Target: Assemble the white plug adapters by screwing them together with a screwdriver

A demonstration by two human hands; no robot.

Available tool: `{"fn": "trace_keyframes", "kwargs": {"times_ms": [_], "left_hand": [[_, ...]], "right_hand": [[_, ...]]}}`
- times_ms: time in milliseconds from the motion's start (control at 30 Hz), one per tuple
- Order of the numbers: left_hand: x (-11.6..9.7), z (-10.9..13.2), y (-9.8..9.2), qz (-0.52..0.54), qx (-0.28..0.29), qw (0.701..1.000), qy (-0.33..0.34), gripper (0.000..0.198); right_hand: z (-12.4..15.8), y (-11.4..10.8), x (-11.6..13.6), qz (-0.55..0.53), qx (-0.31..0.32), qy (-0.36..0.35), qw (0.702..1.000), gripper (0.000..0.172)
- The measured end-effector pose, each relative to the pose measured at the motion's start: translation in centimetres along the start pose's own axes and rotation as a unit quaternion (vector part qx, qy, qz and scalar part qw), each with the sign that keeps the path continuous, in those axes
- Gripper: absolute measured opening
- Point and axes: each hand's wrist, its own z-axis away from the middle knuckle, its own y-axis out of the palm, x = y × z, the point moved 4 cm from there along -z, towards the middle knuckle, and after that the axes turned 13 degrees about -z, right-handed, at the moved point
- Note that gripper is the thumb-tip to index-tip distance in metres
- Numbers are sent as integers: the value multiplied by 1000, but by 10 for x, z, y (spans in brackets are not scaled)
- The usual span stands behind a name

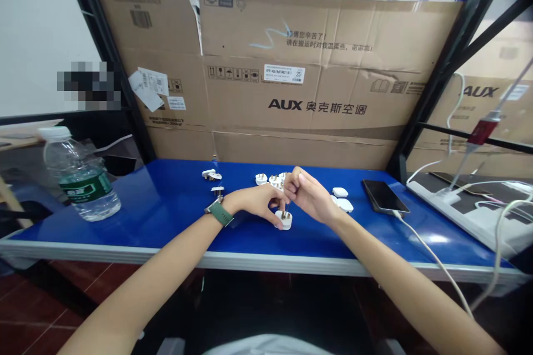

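A white plug [285, 222] rests on the blue table with its metal prongs pointing up. The thumb and fingers of my left hand [266, 205] grip it from the left side; a watch with a green strap [220, 212] is on that wrist. My right hand [308, 194] is closed just above the plug, fingers curled in a pinch. Something thin and shiny seems to run down from it toward the prongs, too small to name. Behind my hands sit more white plugs [261, 179] with prongs up, partly covered by my fingers.
Flat white pieces [343, 203] lie to the right, near a phone [385, 196] on a charging cable. More plugs [211, 175] are at the back left. A water bottle [83, 177] stands left, a power strip [462, 216] right. Cardboard [316, 122] walls the back.
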Motion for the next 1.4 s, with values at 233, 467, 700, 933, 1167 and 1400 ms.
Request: {"fn": "trace_keyframes", "kwargs": {"times_ms": [233, 467, 700, 933, 1167, 1400], "left_hand": [[-4, 2, -3, -15, -3, 1000, 0, 50], [-5, 2, -2, -34, 17, 999, -3, 50], [-5, 3, -1, -25, 16, 999, -23, 48], [-3, 3, 1, -29, 13, 999, -27, 49], [-8, 4, -1, -30, 25, 999, -37, 45], [-8, 4, -1, -15, 23, 999, -37, 44]], "right_hand": [[-4, -15, 8, 211, -46, -26, 976, 29], [-3, -33, 15, 346, -147, -102, 921, 23], [1, -16, 23, 356, -31, -117, 927, 29], [1, -25, 17, 407, -69, -81, 907, 35], [1, -17, 21, 384, -14, -78, 920, 39], [-2, -25, 18, 415, -104, -89, 899, 28]]}}
